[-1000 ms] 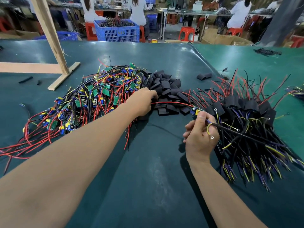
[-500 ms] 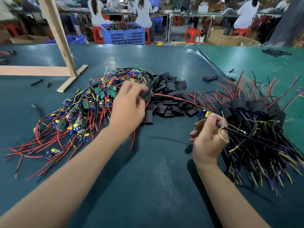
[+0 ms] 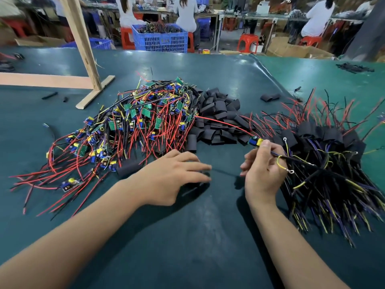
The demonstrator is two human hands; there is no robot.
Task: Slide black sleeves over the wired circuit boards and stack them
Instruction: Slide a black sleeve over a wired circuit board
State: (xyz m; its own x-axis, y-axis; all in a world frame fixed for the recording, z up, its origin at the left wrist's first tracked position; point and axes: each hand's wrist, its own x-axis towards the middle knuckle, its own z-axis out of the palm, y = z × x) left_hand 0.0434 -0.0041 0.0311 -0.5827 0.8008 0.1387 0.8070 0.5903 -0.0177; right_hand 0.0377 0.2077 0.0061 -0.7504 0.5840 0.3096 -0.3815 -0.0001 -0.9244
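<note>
Green matting covers the tabletop, and on it the right hand pinches one wired circuit board by its bundle of thin wires, thumb and fingers curled round them, so that the small blue and yellow board sticks out just beyond the thumb tip while a red wire runs back from it across the heap of loose black sleeves. The left hand lies low over the tabletop just to the left of the right one, fingers stretched toward it; something dark shows under the fingertips, but motion blur hides whether the hand is gripping it. One black sleeve stands apart at the near edge of the heap, just beyond the left hand's fingers, and another black sleeve piece lies beside the left wrist. Bare boards with red, yellow and black wires form a tangled pile to the left of the sleeves. To the right of the right hand, touching its held wires, lies the stack of sleeved boards with wire ends fanned toward the near edge.
</note>
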